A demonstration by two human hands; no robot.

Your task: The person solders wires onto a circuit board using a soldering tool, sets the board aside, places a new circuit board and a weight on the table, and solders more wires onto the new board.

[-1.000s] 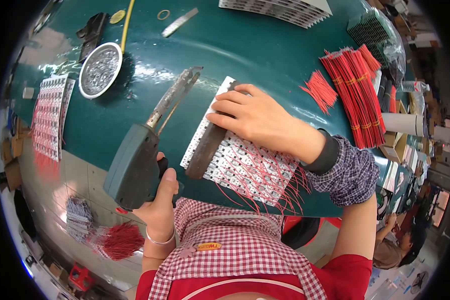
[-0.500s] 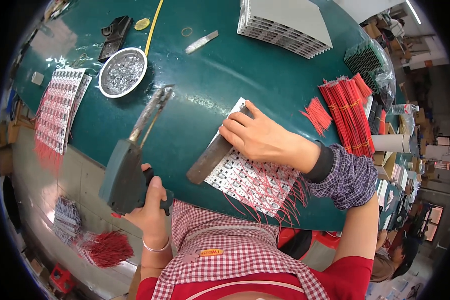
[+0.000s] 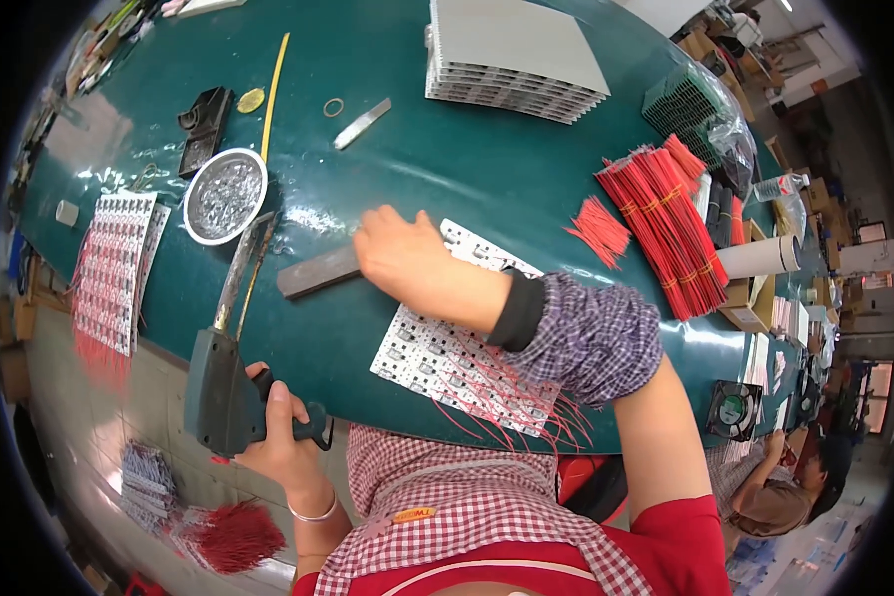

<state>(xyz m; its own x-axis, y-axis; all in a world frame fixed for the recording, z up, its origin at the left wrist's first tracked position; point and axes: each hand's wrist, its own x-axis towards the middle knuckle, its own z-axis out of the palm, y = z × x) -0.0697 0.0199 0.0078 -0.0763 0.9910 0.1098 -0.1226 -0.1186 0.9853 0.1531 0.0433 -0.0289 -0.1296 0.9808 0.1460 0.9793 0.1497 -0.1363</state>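
My left hand (image 3: 286,440) grips the handle of a grey soldering gun (image 3: 222,372) at the near table edge, its long tip pointing up toward a round metal dish (image 3: 225,195). My right hand (image 3: 404,260) holds one end of a flat grey metal bar (image 3: 315,273) that lies on the green table (image 3: 437,149), left of a white circuit board panel (image 3: 445,355). Thin red wires stick out from the panel's lower edge. My forearm crosses over the panel.
A second panel with red wires (image 3: 112,266) lies at the left. Bundles of red wires (image 3: 669,224), a stack of white boards (image 3: 515,58), a small metal strip (image 3: 362,123) and a black tool (image 3: 199,127) sit farther back. Another person (image 3: 770,487) sits lower right.
My right hand has dragged the grey bar off the panel's left edge, out to the left onto the bare table. The soldering gun stays in my left hand.
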